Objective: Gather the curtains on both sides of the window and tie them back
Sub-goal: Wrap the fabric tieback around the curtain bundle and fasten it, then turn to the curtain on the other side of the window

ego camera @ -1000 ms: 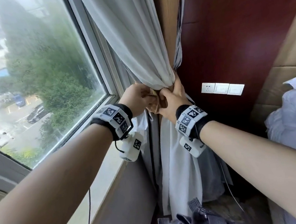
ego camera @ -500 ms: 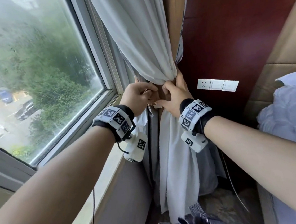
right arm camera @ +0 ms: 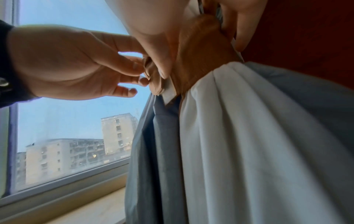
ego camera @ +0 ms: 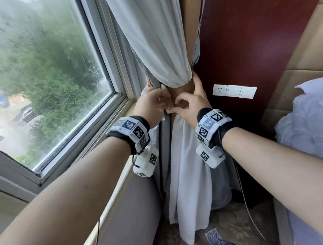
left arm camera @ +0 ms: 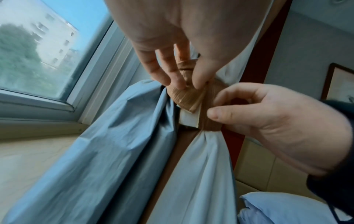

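Both hands meet at the tan tie (left arm camera: pixel 193 97), wrapped round the gathered curtain (ego camera: pixel 165 49) at the window's right edge. Left hand (ego camera: pixel 151 103) pinches the loose end; right hand (ego camera: pixel 191 103) pinches the band, thumb behind, probably to keep tension while fastening. Wall sockets (ego camera: pixel 234 91) lie beyond.

Daylight enters through the window (ego camera: pixel 44 84), bright and hazy at left; the wall (ego camera: pixel 266 33) at upper right sits dim; straight lines bow at the edges; both wrist views are soft, slightly motion-blurred.
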A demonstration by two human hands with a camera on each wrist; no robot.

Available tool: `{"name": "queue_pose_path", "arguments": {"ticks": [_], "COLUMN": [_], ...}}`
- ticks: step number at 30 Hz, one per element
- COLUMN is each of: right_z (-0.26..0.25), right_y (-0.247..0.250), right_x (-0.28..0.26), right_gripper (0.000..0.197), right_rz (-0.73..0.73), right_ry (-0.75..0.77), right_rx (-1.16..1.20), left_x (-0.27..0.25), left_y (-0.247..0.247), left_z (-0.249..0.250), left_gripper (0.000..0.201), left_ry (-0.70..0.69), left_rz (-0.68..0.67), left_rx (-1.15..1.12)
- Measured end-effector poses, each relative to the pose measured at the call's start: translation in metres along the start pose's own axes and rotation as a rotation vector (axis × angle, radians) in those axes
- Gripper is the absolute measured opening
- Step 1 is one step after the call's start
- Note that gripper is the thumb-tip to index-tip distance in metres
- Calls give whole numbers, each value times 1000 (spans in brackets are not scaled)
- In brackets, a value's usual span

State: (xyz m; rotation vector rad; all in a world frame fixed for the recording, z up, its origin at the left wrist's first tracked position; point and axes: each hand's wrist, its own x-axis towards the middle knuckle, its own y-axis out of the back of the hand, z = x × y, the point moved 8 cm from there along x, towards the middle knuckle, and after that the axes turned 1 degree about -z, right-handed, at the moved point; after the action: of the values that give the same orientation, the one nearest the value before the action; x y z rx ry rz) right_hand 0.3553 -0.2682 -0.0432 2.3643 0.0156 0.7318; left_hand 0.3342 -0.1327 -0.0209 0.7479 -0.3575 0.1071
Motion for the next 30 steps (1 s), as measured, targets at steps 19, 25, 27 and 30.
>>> {"name": "queue_pose_path", "arguments": {"ticks": [19,25,27,30], "right_z": [-107,-215,-254,-317], "right_y": [20,6,9,18], "right_x": [-50,-112,-130,-156], "right_gripper": [11,21,25,27], "right_rz": [-573,-694,-719,-730], "right_ry": [181,401,467,600], "right_rx": [-165,-87,-69,-49], "left_x": [-140,-240,-271,-319], "left_y": [65,143,172,217], "left_z": [83,106,121,143], "left_gripper": [31,34,34,33], "left_ry": [385,558,595,637], "left_rz": [182,311,374,471], "left_rx": [661,825,855,887]}}
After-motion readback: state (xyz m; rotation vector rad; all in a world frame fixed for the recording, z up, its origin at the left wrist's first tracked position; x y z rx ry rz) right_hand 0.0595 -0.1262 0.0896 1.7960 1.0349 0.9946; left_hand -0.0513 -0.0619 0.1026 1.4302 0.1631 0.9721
